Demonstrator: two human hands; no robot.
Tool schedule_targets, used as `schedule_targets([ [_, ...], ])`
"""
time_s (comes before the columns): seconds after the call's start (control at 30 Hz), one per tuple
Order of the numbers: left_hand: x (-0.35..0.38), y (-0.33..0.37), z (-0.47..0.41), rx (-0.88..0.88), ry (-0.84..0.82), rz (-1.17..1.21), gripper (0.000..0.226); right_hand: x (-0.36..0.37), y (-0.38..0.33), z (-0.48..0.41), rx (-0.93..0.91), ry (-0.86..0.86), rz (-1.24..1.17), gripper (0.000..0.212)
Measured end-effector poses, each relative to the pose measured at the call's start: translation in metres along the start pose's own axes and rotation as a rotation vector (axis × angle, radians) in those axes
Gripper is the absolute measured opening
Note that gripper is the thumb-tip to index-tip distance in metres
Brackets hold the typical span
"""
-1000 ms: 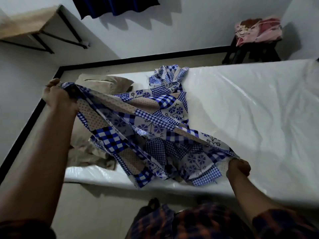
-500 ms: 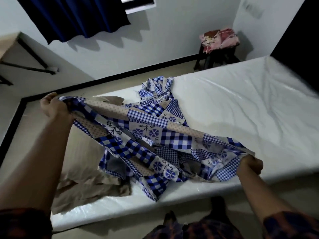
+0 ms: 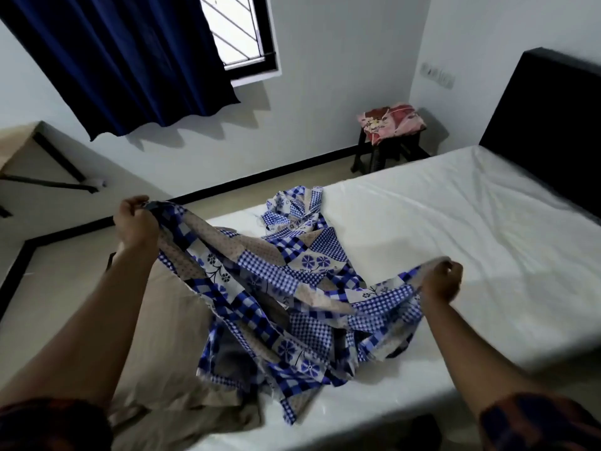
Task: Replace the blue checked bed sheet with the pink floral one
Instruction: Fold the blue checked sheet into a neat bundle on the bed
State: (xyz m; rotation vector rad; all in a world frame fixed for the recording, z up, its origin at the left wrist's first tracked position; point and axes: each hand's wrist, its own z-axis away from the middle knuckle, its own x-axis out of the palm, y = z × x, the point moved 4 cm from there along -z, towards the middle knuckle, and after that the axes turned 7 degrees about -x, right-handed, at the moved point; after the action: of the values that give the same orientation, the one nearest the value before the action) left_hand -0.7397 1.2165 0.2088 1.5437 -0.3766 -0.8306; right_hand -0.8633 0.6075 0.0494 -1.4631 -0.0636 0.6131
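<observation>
The blue checked bed sheet [image 3: 292, 288] hangs bunched between my hands above the bare white mattress [image 3: 455, 229], its far end trailing on the bed. My left hand [image 3: 136, 222] grips one edge, raised over the left side. My right hand [image 3: 440, 283] grips the other edge, lower and nearer the bed's front. The pink floral sheet [image 3: 392, 120] lies folded on a dark stool [image 3: 383, 154] by the far wall.
A beige pillow [image 3: 169, 346] lies on the mattress under my left arm. A black headboard [image 3: 549, 125] stands at the right. A dark blue curtain [image 3: 113, 60] hangs by the window, and a wall-mounted desk [image 3: 19, 148] sits at far left.
Both hands have lifted the checked sheet higher and drawn it off the mattress. My view has tilted up and to the right, showing the window and headboard.
</observation>
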Motion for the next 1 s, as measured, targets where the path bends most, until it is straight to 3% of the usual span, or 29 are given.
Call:
schedule_targets([
  [0.13,0.034,0.053,0.058,0.193,-0.116,-0.101,0.042,0.067,-0.096,0.012,-0.438,-0.403,0.105,0.020],
  [0.23,0.063,0.073,0.070,0.266,-0.166,-0.158,0.035,0.097,-0.158,0.020,-0.661,-0.538,0.119,0.029],
  [0.37,0.092,0.120,0.092,0.402,-0.232,-0.143,0.029,0.121,-0.267,0.029,-0.768,-0.528,0.016,0.025],
  [0.5,0.102,0.205,0.091,0.493,-0.229,-0.018,0.026,0.093,-0.385,0.025,-0.824,-0.271,-0.217,0.019],
  [0.57,0.099,0.247,0.095,0.546,-0.212,0.045,0.027,0.077,-0.408,0.013,-0.778,-0.188,-0.279,0.020],
  [0.63,0.094,0.264,0.099,0.555,-0.214,0.111,0.029,0.065,-0.400,-0.004,-0.762,-0.194,-0.254,0.025],
  [0.7,0.089,0.246,0.103,0.519,-0.222,0.124,0.029,0.063,-0.360,-0.019,-0.769,-0.282,-0.064,0.030],
  [0.87,0.076,0.099,0.107,0.273,-0.212,-0.055,0.027,0.048,-0.173,-0.052,-0.496,-0.563,0.427,0.041],
  [1.0,0.045,-0.002,0.108,0.074,-0.110,-0.205,0.033,0.026,-0.053,-0.052,-0.349,-0.810,0.820,0.018],
])
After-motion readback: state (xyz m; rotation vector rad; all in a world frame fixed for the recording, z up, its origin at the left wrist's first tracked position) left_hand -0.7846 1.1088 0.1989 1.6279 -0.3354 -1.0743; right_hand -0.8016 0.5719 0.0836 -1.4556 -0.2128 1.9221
